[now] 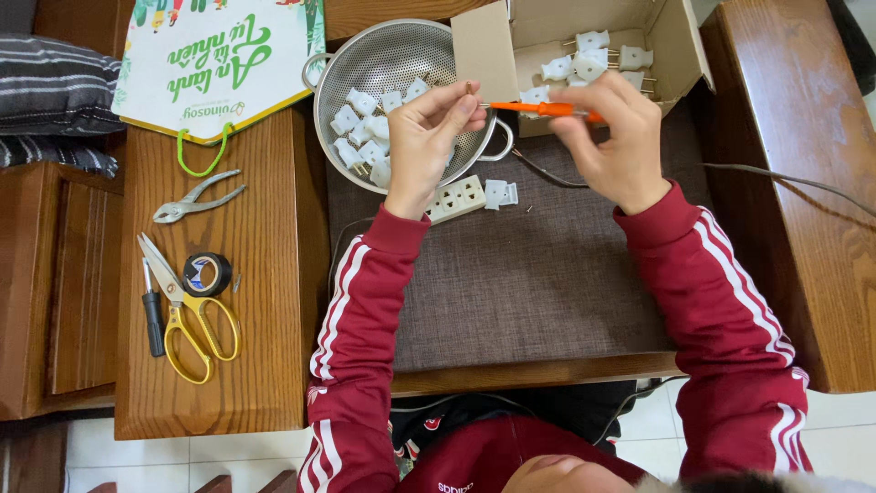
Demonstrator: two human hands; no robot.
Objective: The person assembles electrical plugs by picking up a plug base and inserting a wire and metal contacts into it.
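Left hand (pixel 427 137) raised over the metal colander (pixel 383 64), fingers (pixel 461 108) pinched on a tiny metal part (pixel 469 88), too small to identify; right hand (pixel 613 137) clenched round the orange screwdriver (pixel 540 108), shaft lying level, tip pointing at the left fingertips, almost touching them; both hands hover above the far edge of the brown mat (pixel 529 274); colander holds white plug parts (pixel 365 132), sits at the mat's far left corner; open cardboard box (pixel 675 46) with more white plugs (pixel 589 59) at the far right corner, just beside the colander; white socket strip (pixel 456 198) and a small white piece (pixel 500 193) lie on the mat under the left hand; dark cable (pixel 785 181) runs off right; wooden tabletop (pixel 265 319) on the left carries pliers (pixel 196 198), yellow-handled scissors (pixel 190 315), black tape roll (pixel 207 274), small black screwdriver (pixel 153 315), well apart from both hands.
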